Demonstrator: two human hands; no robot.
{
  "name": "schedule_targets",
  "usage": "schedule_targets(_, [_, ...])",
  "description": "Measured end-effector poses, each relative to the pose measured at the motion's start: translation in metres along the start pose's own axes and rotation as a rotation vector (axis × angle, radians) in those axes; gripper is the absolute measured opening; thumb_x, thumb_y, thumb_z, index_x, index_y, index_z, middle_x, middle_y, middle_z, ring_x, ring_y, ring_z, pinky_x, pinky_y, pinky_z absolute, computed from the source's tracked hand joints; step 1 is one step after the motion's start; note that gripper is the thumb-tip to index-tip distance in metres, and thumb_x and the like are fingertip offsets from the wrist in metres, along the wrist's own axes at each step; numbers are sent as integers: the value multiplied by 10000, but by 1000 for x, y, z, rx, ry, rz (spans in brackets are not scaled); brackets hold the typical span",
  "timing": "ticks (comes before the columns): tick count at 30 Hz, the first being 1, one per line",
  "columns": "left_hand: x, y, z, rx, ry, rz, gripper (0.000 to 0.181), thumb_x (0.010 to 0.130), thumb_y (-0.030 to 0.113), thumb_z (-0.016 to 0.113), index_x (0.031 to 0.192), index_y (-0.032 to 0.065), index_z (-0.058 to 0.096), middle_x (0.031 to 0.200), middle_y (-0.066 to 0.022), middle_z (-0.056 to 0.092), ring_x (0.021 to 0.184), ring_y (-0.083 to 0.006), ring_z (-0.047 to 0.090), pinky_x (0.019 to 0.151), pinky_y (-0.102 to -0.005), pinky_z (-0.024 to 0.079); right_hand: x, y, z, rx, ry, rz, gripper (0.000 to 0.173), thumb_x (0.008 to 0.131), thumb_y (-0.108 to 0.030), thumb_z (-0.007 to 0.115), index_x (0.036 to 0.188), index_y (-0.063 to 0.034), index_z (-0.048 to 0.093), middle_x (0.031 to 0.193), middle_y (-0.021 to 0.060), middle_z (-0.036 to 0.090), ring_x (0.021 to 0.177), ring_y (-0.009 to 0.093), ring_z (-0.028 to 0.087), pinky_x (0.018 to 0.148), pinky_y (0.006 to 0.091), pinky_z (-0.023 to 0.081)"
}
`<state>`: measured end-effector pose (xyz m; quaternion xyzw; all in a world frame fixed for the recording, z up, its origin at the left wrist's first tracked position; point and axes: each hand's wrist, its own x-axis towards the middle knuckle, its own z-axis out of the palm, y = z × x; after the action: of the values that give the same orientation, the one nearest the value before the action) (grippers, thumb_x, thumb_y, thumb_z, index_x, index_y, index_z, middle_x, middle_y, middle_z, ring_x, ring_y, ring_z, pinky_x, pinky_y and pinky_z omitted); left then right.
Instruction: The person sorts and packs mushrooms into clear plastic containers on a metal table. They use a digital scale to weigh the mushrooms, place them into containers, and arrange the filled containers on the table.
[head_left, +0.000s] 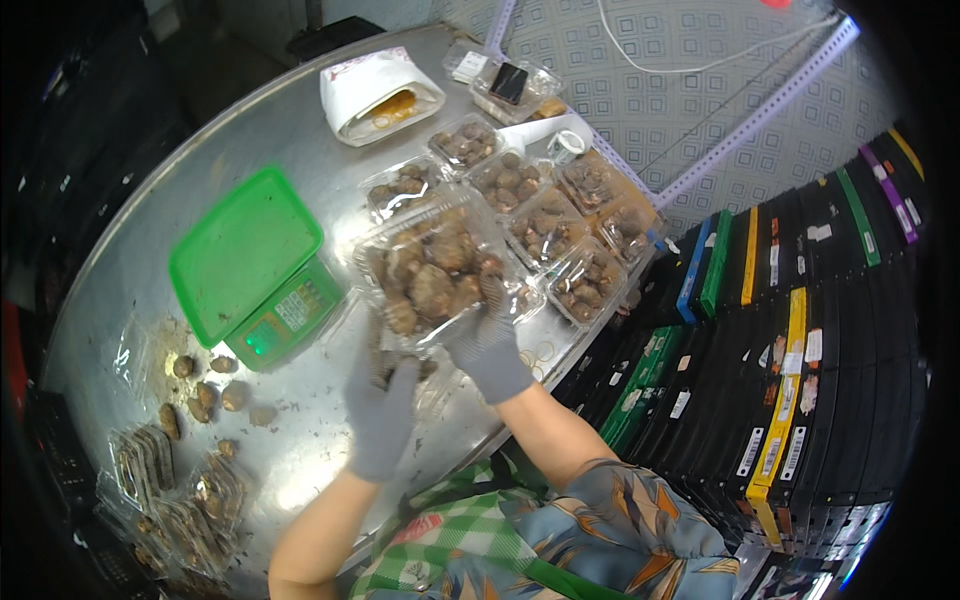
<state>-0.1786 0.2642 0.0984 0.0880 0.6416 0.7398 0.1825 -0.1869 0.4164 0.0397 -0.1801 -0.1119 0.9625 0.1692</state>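
Note:
A clear plastic clamshell box (364, 259) packed with brown taro-like tubers (433, 291) is held tilted above the metal table. My right hand (491, 352), in a grey knit glove with a darker palm, grips its near right side. At the near left corner is my left hand (382, 420), gloved alike, with its fingers along the box's side and the thumb towards me; blur hides part of this grip. Further filled boxes, such as one at the back (465, 142) and one at the right (589, 289), stand just beyond it.
Left of my hands is a green digital scale (247, 255). Loose tubers (234, 396) and several stacked plastic boxes (142, 461) lie at the near left. A white bag of rubber bands (375, 105) stands at the back. Black crates (720, 397) are piled along the right edge.

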Motion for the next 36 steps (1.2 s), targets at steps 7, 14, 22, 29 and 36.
schedule_targets(7, [-21,-27,36,-91,-250,-332,661,884,97,509,1395,-59,120,949,-156,607,827,-204,632,721,-283,522,-48,-81,-23,-63,-31,-68,464,838,-310,594,1218,-72,477,1153,117,558,1026,289,551,857,411,487])
schedule_targets(14, [-31,-65,13,312,-442,-134,398,880,142,541,1244,-4,468,983,-124,621,844,-177,623,755,-278,500,-72,-180,-86,-185,135,-334,497,762,-260,544,1204,-43,473,1150,155,538,1015,323,547,888,460,479])
schedule_targets(22, [-26,-138,99,955,-764,545,369,833,190,543,1180,68,531,1245,-110,491,1192,-322,418,976,-417,350,-118,-172,-116,-209,252,-479,504,828,-279,505,1260,-30,434,1233,166,491,1087,349,511,927,486,450])
schedule_targets(29, [11,-183,160,1273,-710,617,303,861,205,450,1121,117,579,1196,-74,504,1181,-233,384,928,-415,348,-145,-171,-142,-183,344,-386,489,787,-245,573,1205,-5,485,1185,175,536,1034,335,548,919,486,457])
schedule_targets(36, [-25,-168,109,1160,-880,404,278,818,277,532,983,65,606,972,-70,561,968,-229,491,829,-350,372,-117,-161,-167,-167,460,-127,415,868,-261,453,1194,-7,489,1150,174,555,1013,326,557,908,452,466])
